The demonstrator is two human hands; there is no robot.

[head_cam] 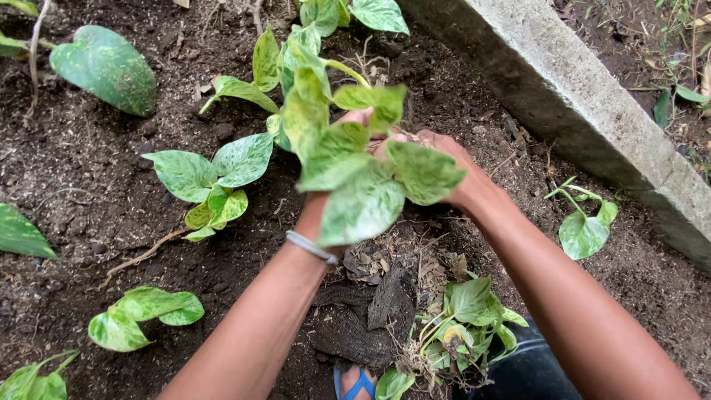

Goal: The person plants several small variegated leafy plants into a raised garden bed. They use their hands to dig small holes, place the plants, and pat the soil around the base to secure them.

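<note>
Dark, crumbly soil [89,170] lies all around my fingers, strewn with rootlets and bits of dry litter. Beyond my right fingers a grey concrete edging [585,104] runs diagonally, with more dirt past it. Other small variegated plants dot the bed: one low clump [211,181] just left of my left fingers, a big speckled leaf [107,67] far off to the upper left, a lone seedling [585,226] out to the right near the edging.

My left hand [348,141] and right hand [452,167] meet around the stems of a cream-and-green leafy plant [355,170], held just above the soil. Its leaves cover nearly all my fingers; they seem gathered about the stems, but I cannot tell how tightly they press. A pale band [311,248] circles my left wrist.

Back toward me from my fingers lie a root-matted clod [370,311] and more leafy cuttings [466,318], over a dark container [526,370] cut off by the bottom edge, as is my blue sandal [359,385].
</note>
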